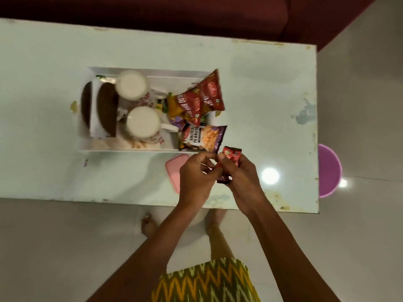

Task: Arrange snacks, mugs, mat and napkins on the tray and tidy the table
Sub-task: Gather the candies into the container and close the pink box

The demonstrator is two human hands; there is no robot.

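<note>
We hold one small red packet over the table's near edge, just short of the tray.

From the head view, our left hand (197,177) and right hand (238,179) both pinch the red packet (232,158), probably readying it for the white tray (130,71), where mugs (141,122) and the peanuts packet (201,138) sit.

Looked straight down from the head, close over a pale green glass-topped table (261,88) and grey tiled floor (65,247).
</note>
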